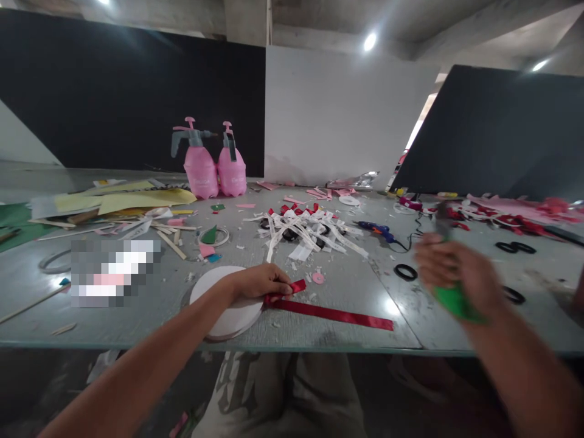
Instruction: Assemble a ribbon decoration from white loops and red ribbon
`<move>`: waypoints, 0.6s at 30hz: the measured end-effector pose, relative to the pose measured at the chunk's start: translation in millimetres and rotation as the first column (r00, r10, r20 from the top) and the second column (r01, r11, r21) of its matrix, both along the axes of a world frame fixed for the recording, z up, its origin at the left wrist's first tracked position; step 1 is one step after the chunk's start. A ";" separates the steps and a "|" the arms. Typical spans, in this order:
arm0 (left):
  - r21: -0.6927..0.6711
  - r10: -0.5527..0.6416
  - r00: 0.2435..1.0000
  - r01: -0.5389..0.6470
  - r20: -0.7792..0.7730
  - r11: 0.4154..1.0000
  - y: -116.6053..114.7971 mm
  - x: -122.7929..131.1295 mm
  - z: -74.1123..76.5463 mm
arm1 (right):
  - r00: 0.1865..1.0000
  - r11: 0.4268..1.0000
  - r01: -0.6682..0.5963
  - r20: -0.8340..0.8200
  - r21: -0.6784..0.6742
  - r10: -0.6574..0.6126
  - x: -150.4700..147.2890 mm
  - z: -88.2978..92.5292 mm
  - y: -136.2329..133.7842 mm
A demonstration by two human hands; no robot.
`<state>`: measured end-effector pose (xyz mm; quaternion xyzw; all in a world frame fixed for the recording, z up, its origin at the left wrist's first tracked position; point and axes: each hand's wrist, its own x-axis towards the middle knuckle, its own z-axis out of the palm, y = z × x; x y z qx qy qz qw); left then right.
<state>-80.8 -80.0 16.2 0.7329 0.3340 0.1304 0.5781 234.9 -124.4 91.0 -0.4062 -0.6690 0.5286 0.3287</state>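
My left hand (263, 282) is closed in a pinch on a dark red ribbon (335, 312). A short end of the ribbon sticks out past the fingers, and a longer strip lies to the right along the table. Beneath my left wrist is a white round disc (206, 291), partly covered by the forearm. My right hand (451, 274), smeared by motion, is raised over the right side of the table. It is wrapped round what looks like green-handled scissors (458, 304), with a dark blade end pointing away from me.
White ribbon loops (314, 228) lie heaped mid-table. A blue glue gun (376, 230) is right of them, near black rings (405, 272). Two pink spray bottles (201, 170) stand at the back. Yellow sheets (141, 201) and sticks are on the left. The table edge (319, 349) runs before me.
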 end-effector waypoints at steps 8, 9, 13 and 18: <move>0.343 0.227 0.972 -0.193 -0.062 0.919 9.7 -1.6 18.2 | 0.890 0.888 0.353 0.188 0.294 -0.416 -26.9 -25.6 7.4; 0.477 0.278 0.958 -0.213 -0.069 0.853 12.1 -3.1 24.7 | 0.845 0.859 0.316 0.291 0.403 -0.448 -36.2 -36.1 13.9; 0.830 0.477 0.876 -0.215 -0.069 0.514 2.5 -13.9 48.4 | 0.740 0.846 0.004 0.568 0.533 -0.361 -44.7 -70.9 33.8; 0.862 0.558 0.781 -0.051 -0.280 0.504 -58.6 -44.0 47.0 | 0.740 0.851 -0.057 0.594 0.523 -0.315 -30.4 -88.5 37.6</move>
